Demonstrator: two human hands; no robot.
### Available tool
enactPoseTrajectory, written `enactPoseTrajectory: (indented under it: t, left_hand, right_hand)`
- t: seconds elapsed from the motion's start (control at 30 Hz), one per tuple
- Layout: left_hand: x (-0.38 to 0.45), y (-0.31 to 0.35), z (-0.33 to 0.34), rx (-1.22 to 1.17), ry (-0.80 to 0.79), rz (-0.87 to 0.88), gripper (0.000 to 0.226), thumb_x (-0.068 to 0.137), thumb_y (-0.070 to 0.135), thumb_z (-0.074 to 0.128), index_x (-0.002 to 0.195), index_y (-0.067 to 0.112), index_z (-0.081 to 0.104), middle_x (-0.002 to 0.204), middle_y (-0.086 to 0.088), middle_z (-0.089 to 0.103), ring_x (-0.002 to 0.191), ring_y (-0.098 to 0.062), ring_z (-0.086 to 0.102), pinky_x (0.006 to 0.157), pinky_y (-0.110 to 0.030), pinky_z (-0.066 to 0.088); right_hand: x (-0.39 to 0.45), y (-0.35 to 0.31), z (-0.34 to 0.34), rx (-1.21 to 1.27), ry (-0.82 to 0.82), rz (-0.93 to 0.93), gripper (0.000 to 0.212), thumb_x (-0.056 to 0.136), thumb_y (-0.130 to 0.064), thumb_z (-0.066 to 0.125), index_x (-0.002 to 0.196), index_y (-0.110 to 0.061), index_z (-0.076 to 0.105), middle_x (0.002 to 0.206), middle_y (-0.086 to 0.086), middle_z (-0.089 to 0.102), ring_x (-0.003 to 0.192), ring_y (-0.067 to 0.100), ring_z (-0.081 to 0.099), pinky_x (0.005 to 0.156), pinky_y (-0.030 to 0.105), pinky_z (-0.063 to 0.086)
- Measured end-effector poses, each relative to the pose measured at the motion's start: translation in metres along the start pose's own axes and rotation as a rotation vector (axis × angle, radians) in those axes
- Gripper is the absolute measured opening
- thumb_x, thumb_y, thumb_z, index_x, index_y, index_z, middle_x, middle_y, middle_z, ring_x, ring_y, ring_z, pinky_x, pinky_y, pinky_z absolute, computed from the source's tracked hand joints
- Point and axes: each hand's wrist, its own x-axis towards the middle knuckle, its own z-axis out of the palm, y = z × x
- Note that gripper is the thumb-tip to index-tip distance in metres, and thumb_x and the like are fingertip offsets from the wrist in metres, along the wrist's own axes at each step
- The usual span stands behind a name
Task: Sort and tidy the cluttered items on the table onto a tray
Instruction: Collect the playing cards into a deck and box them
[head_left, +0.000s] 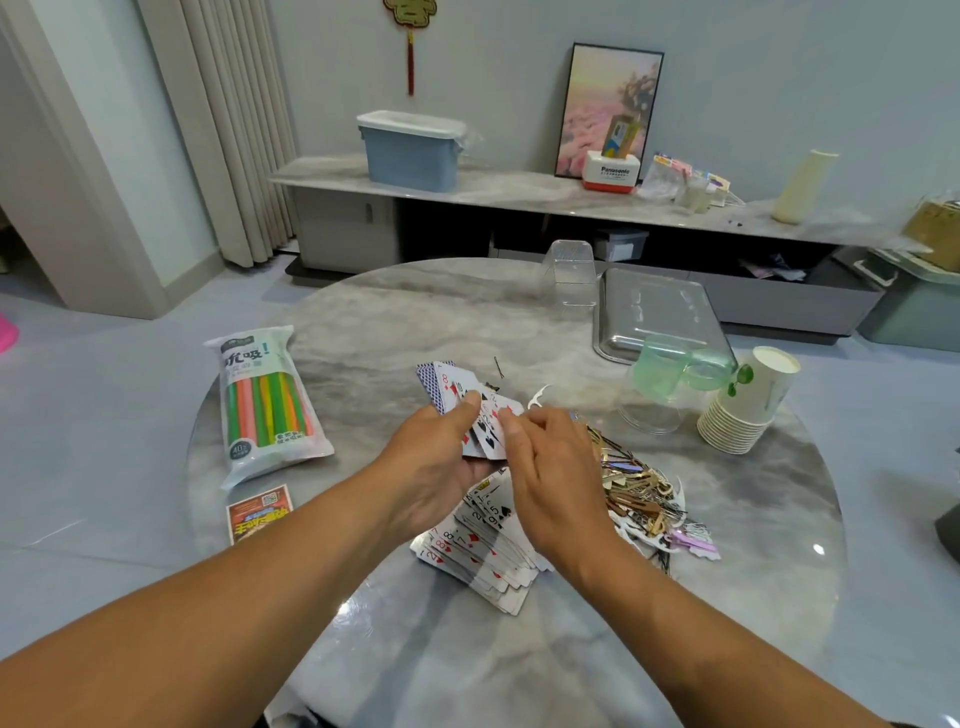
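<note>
My left hand holds a fan of playing cards, thumb pressed on top; my right hand pinches the fan's near edge. Beneath my hands a spread of loose cards lies on the marble table, touching a hair-clip pile. The steel tray sits far right, beside green cups.

The left hand and right hand cover part of the cards under them. The heap of small clips just right of the right hand is too tangled to tell apart. Both arms run off the bottom edge.
</note>
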Motion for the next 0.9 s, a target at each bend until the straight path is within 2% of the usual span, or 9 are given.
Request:
enactPoseTrajectory:
  t: [0.07,0.1,0.2,0.27,0.4,0.57,0.63,0.73,0.9]
  left_hand:
    - [-0.001,0.001,-0.003,-0.020,-0.028,-0.006,0.029,0.108,0.017,0.041,0.120,-0.002,0.059,0.108,-0.021,0.074,0.098,-0.033,0.074,0.075,-0.041,0.063]
    - [-0.002,0.001,-0.004,-0.011,-0.037,-0.004,0.029,0.108,0.017,0.041,0.121,-0.002,0.060,0.109,-0.020,0.074,0.098,-0.033,0.074,0.075,-0.041,0.063]
    - [-0.003,0.001,-0.005,0.037,-0.039,0.023,0.027,0.107,0.015,0.046,0.123,0.000,0.061,0.112,-0.018,0.074,0.100,-0.033,0.073,0.074,-0.041,0.063]
    - [-0.003,-0.001,-0.004,0.083,-0.010,0.056,0.024,0.103,0.012,0.052,0.122,0.002,0.063,0.112,-0.016,0.074,0.100,-0.034,0.073,0.077,-0.044,0.063]
    - [-0.002,-0.003,-0.003,0.183,0.071,0.123,0.021,0.094,0.007,0.066,0.115,0.003,0.068,0.106,-0.015,0.076,0.094,-0.035,0.074,0.085,-0.052,0.060]
    - [-0.001,0.000,0.003,0.054,-0.006,0.062,0.029,0.104,0.029,0.051,0.114,0.007,0.066,0.105,-0.012,0.077,0.095,-0.026,0.075,0.081,-0.042,0.062]
    - [0.001,-0.001,0.003,0.086,0.015,0.071,0.026,0.106,0.024,0.048,0.116,0.008,0.065,0.104,-0.009,0.077,0.095,-0.025,0.075,0.086,-0.043,0.061]
    - [-0.001,-0.006,0.002,0.202,0.042,0.120,0.020,0.103,0.012,0.053,0.118,0.008,0.067,0.105,-0.009,0.077,0.095,-0.029,0.075,0.088,-0.050,0.059]
    - [-0.002,-0.007,0.000,0.217,0.100,0.185,0.024,0.089,-0.005,0.067,0.110,0.005,0.071,0.101,-0.010,0.077,0.091,-0.031,0.075,0.081,-0.048,0.062]
  right_hand:
    - [0.005,0.002,-0.005,0.200,0.016,0.072,0.022,0.101,-0.033,0.058,0.117,-0.029,0.074,0.134,-0.006,0.050,0.126,0.011,0.045,0.108,0.039,0.039]
    - [0.008,0.002,-0.008,0.318,0.000,0.129,0.022,0.097,-0.031,0.067,0.117,-0.031,0.073,0.139,-0.005,0.049,0.129,0.010,0.047,0.108,0.036,0.042]
    - [0.012,0.002,-0.015,0.752,-0.096,0.335,0.055,0.086,-0.025,0.081,0.133,-0.032,0.053,0.128,-0.002,0.064,0.107,0.013,0.070,0.091,0.039,0.060]
    - [0.014,0.004,-0.016,0.900,-0.135,0.416,0.060,0.083,-0.020,0.084,0.135,-0.026,0.054,0.117,0.000,0.073,0.098,0.019,0.075,0.083,0.042,0.063]
    - [0.015,0.002,-0.013,1.024,-0.177,0.432,0.029,0.087,-0.012,0.079,0.114,-0.019,0.072,0.103,0.004,0.079,0.092,0.025,0.077,0.073,0.037,0.063]
    - [0.018,0.009,-0.015,1.111,-0.129,0.567,0.027,0.088,-0.007,0.076,0.114,-0.012,0.070,0.100,0.010,0.078,0.088,0.029,0.077,0.068,0.039,0.063]
    - [0.019,0.011,-0.016,1.142,-0.126,0.598,0.027,0.088,-0.007,0.075,0.114,-0.010,0.070,0.100,0.012,0.078,0.087,0.030,0.077,0.069,0.040,0.064]
    - [0.019,0.010,-0.016,1.200,-0.165,0.592,0.027,0.089,-0.006,0.073,0.115,-0.008,0.070,0.105,0.014,0.077,0.095,0.032,0.075,0.084,0.049,0.062]
    - [0.018,0.010,-0.012,1.204,-0.204,0.552,0.023,0.090,-0.009,0.073,0.113,-0.007,0.072,0.107,0.013,0.077,0.098,0.030,0.075,0.086,0.046,0.061]
